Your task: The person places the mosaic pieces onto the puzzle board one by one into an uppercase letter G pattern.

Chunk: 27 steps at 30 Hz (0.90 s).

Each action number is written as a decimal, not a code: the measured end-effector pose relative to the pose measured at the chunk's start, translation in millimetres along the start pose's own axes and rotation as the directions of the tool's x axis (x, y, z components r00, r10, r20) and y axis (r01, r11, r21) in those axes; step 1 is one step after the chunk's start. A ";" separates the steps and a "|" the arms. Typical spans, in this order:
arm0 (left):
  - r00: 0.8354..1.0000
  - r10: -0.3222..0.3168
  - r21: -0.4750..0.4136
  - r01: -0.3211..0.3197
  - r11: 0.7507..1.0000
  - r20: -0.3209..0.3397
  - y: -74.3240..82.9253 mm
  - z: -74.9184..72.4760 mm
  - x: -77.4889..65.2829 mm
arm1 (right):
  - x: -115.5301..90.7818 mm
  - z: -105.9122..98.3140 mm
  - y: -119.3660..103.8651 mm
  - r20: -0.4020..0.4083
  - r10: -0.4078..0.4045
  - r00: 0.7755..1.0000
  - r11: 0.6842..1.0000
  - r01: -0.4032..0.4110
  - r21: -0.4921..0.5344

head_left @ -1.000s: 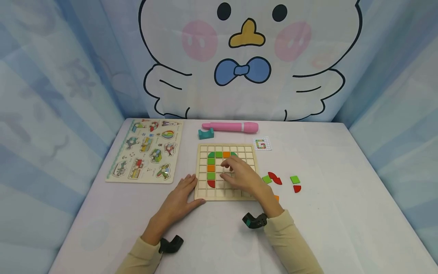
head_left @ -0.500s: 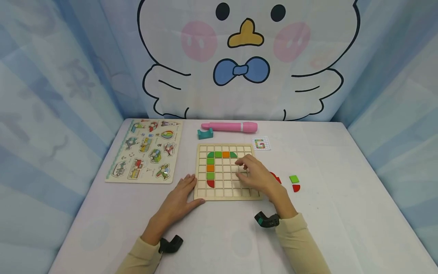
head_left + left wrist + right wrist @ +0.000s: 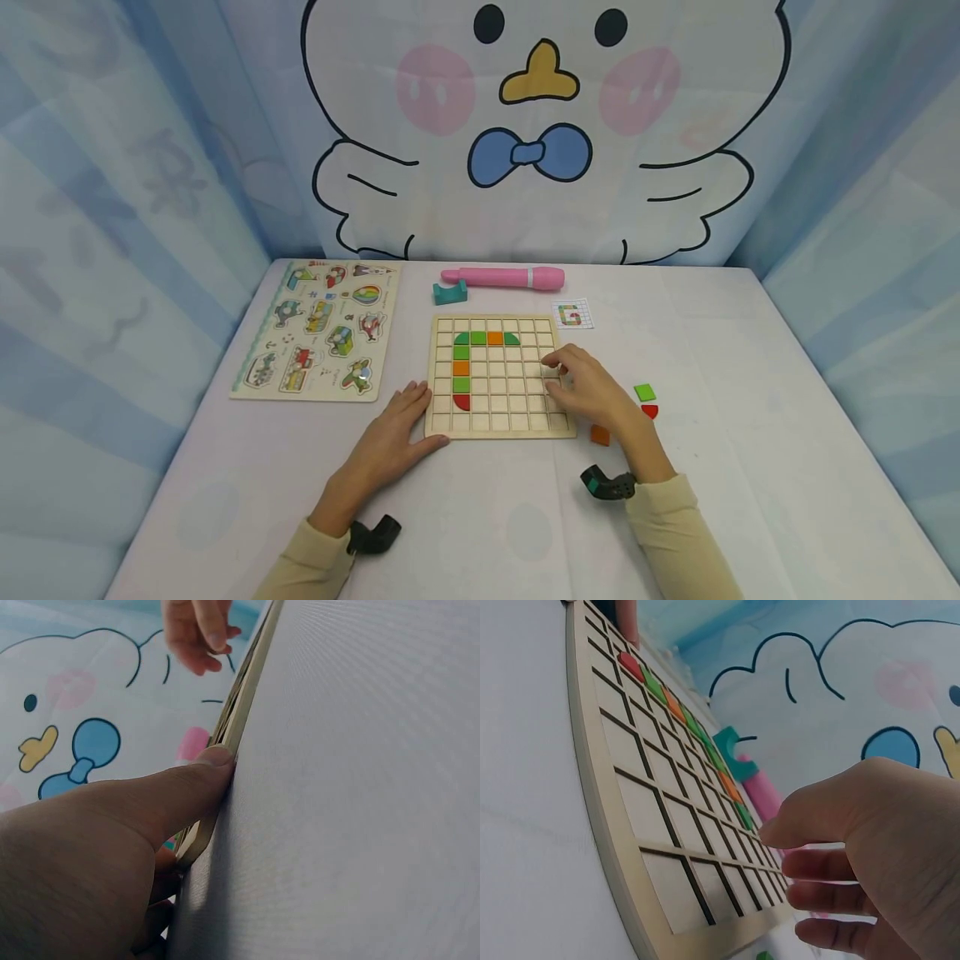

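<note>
A wooden grid board lies in the middle of the table. Green, orange and red tiles form a hooked line on it, from a green rounded tile across and down to a red quarter-round tile. My left hand rests at the board's lower left corner, thumb against its front edge. Over the board's right edge hovers my right hand, fingers loosely bent, with nothing visible between thumb and fingers. Beside it lie an orange tile, a green square tile and a red tile, partly covered.
A picture puzzle board lies at the left. Behind the grid board are a pink pen-shaped object and a small teal stand. A small card with a coloured G pattern lies at its upper right corner.
My right hand has moved right from the board's middle to its right edge, uncovering the green rounded tile and now hiding loose red and green tiles. The left hand stays put.
</note>
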<state>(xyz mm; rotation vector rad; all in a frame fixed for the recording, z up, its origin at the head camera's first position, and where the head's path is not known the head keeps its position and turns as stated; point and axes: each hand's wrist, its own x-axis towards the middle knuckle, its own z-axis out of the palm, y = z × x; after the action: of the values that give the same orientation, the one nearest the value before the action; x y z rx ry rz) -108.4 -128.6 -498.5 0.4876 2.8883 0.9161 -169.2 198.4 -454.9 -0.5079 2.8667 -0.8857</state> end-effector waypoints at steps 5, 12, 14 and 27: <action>1.000 0.005 0.002 -0.005 1.000 0.000 0.4 -0.4 -0.5 | -5.7 -3.6 11.8 -0.009 0.014 1.000 1.000 -0.015 -0.005; 1.000 -0.005 0.005 0.005 1.000 0.004 2.1 -2.0 -1.1 | -9.7 -9.3 26.8 0.006 0.036 0.999 0.999 -0.036 -0.025; 1.000 -0.008 0.005 0.008 1.000 0.007 2.3 -2.1 -1.2 | -10.2 -10.9 31.0 0.022 0.040 0.999 0.999 -0.039 -0.024; 1.000 -0.005 0.010 0.005 1.000 0.020 1.5 -1.4 0.2 | -12.7 -19.7 47.3 0.092 0.038 0.995 0.999 -0.034 -0.042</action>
<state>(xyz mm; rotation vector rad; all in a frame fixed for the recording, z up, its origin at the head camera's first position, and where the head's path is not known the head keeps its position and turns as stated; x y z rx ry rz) -108.4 -128.2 -496.5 0.4868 2.8766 0.8907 -174.5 249.8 -465.3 -0.4860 2.8051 -0.7794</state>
